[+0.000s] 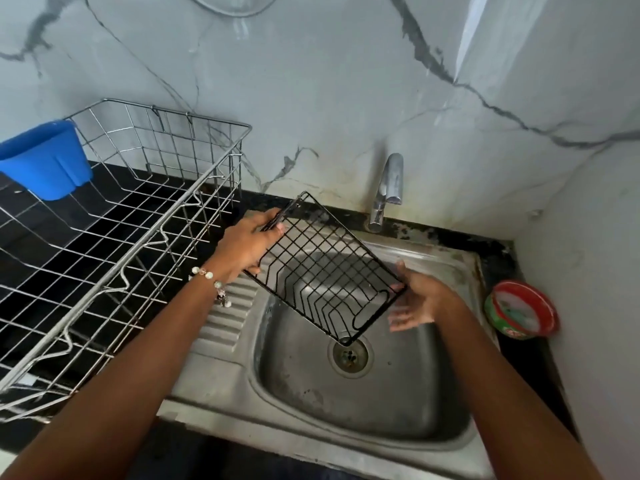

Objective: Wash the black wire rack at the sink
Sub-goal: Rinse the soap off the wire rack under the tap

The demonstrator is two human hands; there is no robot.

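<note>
The left hand (242, 245) grips the black wire rack (322, 268) tilted over the sink (346, 410). The right hand (415, 303), fingers spread loose, touches its edge. It could slip and bang down.

Black wire rack (322, 268), a small rectangular grid, hangs tilted above the steel sink (398, 403) basin, one corner dipping toward the drain (349, 356).
</note>
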